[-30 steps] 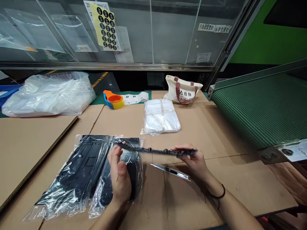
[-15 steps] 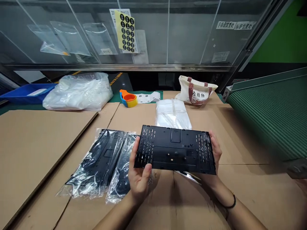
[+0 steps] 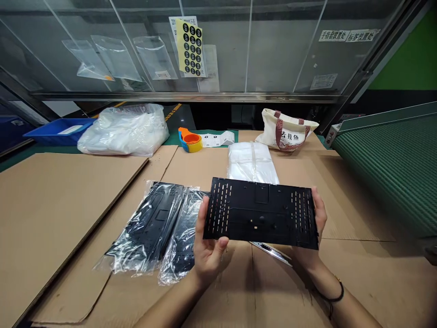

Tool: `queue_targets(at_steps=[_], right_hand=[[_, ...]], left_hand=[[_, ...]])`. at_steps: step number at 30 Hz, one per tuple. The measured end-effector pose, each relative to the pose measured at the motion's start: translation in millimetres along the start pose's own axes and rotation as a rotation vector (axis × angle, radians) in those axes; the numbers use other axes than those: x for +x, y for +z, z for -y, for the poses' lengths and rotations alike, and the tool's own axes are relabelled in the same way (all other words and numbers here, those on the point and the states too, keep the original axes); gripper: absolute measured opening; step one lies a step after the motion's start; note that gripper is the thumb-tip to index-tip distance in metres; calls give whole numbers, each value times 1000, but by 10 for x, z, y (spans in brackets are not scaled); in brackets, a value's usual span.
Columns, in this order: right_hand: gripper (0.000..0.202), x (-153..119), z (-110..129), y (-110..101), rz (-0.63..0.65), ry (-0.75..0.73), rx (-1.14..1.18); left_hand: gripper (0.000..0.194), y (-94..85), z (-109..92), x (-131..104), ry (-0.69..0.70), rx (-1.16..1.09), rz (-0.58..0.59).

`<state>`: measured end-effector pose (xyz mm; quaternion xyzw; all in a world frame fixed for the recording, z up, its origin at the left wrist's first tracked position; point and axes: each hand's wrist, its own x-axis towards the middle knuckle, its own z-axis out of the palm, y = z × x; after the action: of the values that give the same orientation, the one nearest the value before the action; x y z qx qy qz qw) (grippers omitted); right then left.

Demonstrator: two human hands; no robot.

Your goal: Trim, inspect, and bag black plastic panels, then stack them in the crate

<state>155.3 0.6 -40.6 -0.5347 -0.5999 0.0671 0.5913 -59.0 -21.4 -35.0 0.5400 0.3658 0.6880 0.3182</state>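
Note:
A black rectangular panel [image 3: 261,212] with rows of slots near both ends is held up over the cardboard-covered table. My left hand [image 3: 209,248] grips its left end, thumb on the lower front edge. Around its right end are the fingers of my right hand [image 3: 316,228], partly hidden by the panel. Below the panel, a shiny metallic object [image 3: 273,253] shows in part. To the left lie a black panel in clear plastic [image 3: 146,225] and a second bagged panel [image 3: 182,237], partly covered by my left hand.
Behind the panel sits a stack of clear bags [image 3: 252,161]. Farther back are a tape roll in a colourful holder [image 3: 190,141], a cloth bag [image 3: 287,132], a large plastic bundle [image 3: 124,130] and a blue tray [image 3: 51,132]. A green conveyor [image 3: 392,159] runs at right.
The view has shifted, so most things appear farther right. The held panel is tilted slightly differently, with more light showing through its slots. Both hands keep their grip.

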Motion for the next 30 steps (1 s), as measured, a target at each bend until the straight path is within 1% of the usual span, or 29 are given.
queue_targets(at_steps=[3, 8, 13, 16, 24, 27, 30], right_hand=[[78, 19, 51, 1, -44, -12, 3], [84, 57, 119, -22, -13, -8, -13], [77, 75, 152, -13, -25, 21, 7], [77, 76, 146, -1, -19, 45, 28], [72, 87, 100, -14, 39, 107, 26], [72, 80, 92, -16, 39, 95, 30], [74, 63, 93, -11, 25, 66, 50]], left_hand=[[78, -8, 18, -1, 22, 23, 17], [86, -15, 14, -1, -2, 80, 67], [85, -30, 18, -7, -1, 106, 96], [83, -30, 16, -4, 10, 113, 110], [73, -11, 18, 2, -3, 77, 76], [71, -5, 18, 0, -24, 61, 48], [72, -5, 7, 15, -41, 44, 55]])
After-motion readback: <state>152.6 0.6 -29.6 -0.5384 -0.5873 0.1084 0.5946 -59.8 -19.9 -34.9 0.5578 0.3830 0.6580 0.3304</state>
